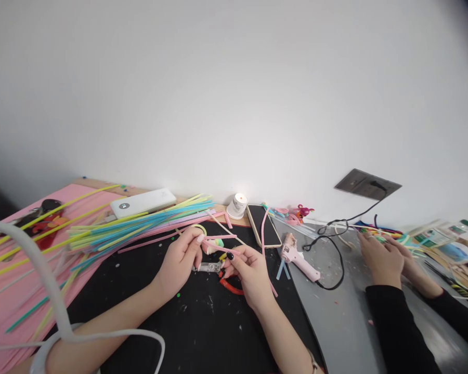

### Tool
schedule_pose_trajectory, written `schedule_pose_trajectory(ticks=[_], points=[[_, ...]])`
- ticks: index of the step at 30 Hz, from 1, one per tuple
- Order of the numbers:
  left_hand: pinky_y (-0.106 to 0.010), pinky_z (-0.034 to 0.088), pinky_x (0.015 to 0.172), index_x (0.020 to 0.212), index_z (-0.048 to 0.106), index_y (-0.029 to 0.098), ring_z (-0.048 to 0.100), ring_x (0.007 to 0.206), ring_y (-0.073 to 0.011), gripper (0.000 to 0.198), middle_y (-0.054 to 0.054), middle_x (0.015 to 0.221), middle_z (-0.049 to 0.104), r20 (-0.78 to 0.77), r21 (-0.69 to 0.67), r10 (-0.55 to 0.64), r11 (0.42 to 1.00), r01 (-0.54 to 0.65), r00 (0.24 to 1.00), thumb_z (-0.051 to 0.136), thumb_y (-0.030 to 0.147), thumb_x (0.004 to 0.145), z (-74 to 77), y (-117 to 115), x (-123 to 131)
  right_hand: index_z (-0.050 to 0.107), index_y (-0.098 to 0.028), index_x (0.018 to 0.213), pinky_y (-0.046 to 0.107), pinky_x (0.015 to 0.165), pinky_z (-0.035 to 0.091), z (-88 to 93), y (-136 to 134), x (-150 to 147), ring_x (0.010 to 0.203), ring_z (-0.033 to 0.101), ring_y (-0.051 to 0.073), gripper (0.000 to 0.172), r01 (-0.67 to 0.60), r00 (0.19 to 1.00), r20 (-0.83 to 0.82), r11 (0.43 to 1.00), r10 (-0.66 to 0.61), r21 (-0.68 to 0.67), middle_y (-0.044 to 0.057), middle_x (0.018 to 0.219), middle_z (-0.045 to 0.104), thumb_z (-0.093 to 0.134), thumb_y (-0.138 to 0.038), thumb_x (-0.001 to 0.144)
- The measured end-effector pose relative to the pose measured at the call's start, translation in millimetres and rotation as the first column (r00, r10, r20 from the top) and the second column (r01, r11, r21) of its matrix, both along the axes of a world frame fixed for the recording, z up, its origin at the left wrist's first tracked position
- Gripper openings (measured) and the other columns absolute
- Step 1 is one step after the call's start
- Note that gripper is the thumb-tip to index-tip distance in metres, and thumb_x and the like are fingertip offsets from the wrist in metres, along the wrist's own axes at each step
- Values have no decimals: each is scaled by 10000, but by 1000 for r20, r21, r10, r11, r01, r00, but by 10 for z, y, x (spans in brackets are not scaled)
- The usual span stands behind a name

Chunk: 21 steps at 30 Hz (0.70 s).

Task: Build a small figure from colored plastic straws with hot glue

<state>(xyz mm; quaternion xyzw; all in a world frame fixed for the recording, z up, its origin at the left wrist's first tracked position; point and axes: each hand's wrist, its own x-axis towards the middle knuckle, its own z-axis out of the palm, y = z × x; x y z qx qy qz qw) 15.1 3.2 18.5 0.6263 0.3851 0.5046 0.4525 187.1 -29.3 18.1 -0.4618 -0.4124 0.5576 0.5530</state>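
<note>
Over the black mat, my left hand pinches a pink pipe cleaner between thumb and fingers. My right hand grips the same pipe cleaner from the other side, thumb on top. A second pink strand runs just above it. A yellow and green curl shows behind my left fingertips. Beneath the hands lies a tool with red handles, and a clear or silvery piece sits beside it, partly covered by my fingers.
Bundled coloured pipe cleaners and a white power bank lie left. Behind are a paper cup and a phone. A pink glue gun with a black cord lies right, near another person's hands. A white tube crosses the left foreground.
</note>
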Motion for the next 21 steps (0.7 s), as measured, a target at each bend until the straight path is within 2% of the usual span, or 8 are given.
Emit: schedule_pose_trajectory(ticks=[8, 15, 21], points=[[-273, 399, 589, 806, 474, 214, 456, 430, -109, 227, 97, 494, 455, -101, 40, -11, 999, 16, 995, 357, 314, 973, -42, -9, -8, 627, -148, 723, 201, 513, 528, 10, 8, 19, 476, 640, 106, 216, 39, 995, -95, 999, -39, 5, 27, 646, 716, 789, -289, 702], [-277, 420, 581, 788, 468, 219, 476, 429, -118, 234, 83, 516, 495, -128, 21, -58, 998, 61, 990, 349, 321, 963, -6, -16, 1, 631, -146, 713, 186, 529, 546, 80, 4, 13, 481, 650, 104, 269, 91, 984, -152, 995, -97, -43, 15, 625, 712, 852, -258, 607], [-263, 438, 556, 791, 482, 213, 482, 423, -93, 218, 51, 671, 581, -85, 8, -108, 994, 109, 990, 365, 299, 954, 0, -11, 9, 631, -168, 886, 196, 551, 546, 73, 23, 50, 510, 661, 111, 350, 104, 976, -188, 994, -106, -19, 4, 662, 720, 843, -234, 616]])
